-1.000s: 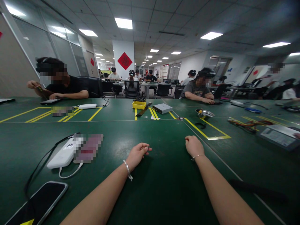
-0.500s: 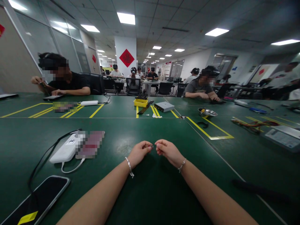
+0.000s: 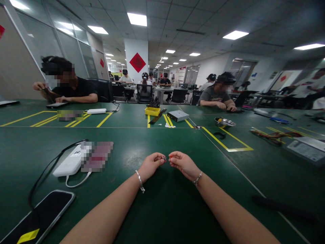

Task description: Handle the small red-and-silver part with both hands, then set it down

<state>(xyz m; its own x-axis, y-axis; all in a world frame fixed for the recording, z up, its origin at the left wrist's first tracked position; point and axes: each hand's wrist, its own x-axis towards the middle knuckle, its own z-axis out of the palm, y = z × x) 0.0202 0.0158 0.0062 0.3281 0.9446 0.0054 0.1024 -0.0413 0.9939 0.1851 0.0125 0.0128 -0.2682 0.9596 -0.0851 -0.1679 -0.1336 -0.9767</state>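
Both my hands rest on the green table point(image 3: 162, 210) in front of me, fingertips almost touching. My left hand point(image 3: 150, 166) is curled, pinching a tiny metallic part point(image 3: 163, 158) between thumb and forefinger. My right hand point(image 3: 183, 163) is curled too, its fingertips pinched close beside that part; whether it holds anything I cannot make out. Each wrist wears a thin bracelet.
A white power bank point(image 3: 69, 164) with cables and a black phone point(image 3: 38, 218) lie to the left. Farther off are a yellow tray point(image 3: 152, 111), a grey box point(image 3: 177, 115) and a metal bowl point(image 3: 224, 122). Other people sit at the far edge of the table.
My right hand has moved left from the table's right side to meet the left hand. The left hand has lifted slightly. The view has tilted a little.
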